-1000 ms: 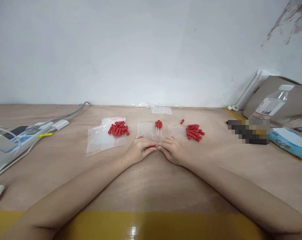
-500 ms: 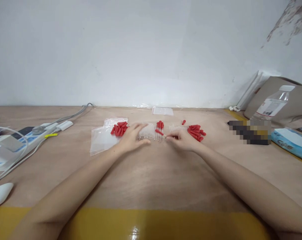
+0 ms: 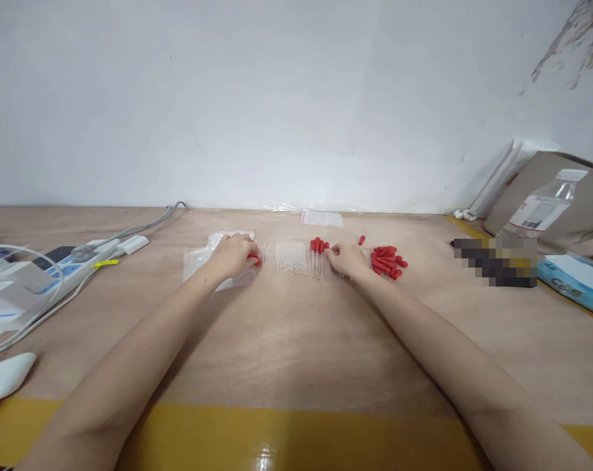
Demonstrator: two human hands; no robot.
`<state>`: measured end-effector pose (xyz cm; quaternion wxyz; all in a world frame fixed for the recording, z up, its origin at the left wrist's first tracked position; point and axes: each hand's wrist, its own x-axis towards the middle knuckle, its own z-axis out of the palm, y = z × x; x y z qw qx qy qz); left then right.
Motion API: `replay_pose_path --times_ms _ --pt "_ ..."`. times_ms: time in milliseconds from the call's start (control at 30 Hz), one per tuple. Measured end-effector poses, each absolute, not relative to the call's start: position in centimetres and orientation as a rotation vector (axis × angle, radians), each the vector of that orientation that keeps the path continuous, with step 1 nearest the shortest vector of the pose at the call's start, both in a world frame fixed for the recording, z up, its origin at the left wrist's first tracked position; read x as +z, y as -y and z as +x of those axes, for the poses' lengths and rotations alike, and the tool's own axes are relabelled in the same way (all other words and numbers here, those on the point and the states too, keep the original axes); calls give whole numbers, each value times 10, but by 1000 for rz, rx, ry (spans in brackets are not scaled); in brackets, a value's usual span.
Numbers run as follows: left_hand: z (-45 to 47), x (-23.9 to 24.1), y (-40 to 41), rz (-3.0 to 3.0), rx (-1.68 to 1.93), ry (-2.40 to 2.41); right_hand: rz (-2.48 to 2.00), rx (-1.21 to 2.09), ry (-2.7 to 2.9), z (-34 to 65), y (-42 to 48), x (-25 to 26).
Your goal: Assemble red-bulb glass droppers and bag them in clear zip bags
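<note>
Head view: clear tubes capped with red, rounded, rubber-like bulbs (image 3: 318,248) are lying beside a row of bare transparent tubes (image 3: 287,255), presumably aligned for easy reach. The right hand (image 3: 344,256) is bordering the capped tubes; the left hand (image 3: 233,254) is covering loose red bulbs (image 3: 254,259) over clear plastic bags (image 3: 193,263). Fingers are lying curled; whether either hand is gripping anything cannot be told.

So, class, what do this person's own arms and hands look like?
The left arm and right arm are bare as far as the picture shows, with no sleeves. A small spot marks the left one near the wrist. The left hand and right hand are ungloved; no watch or bracelet shows.
</note>
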<state>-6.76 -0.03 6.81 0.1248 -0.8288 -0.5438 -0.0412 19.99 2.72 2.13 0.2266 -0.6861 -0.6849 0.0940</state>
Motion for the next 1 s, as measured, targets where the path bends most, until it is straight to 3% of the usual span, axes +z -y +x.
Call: replay_pose_path --times_ms 367,533,667,833,1000 --pt "-65 44 -6 -2347 -101 1472 -2001 345 1899 221 -24 32" --pt "-61 47 -4 -2251 -159 1565 -2097 148 1959 207 -22 33" --pt "-51 54 4 -2272 -367 1639 -2123 89 2009 197 -18 35" --pt "-15 44 30 -2606 -967 1553 -2126 137 1999 190 -15 36" --pt "8 19 51 -2980 -951 1382 -2102 274 2002 203 -21 44"
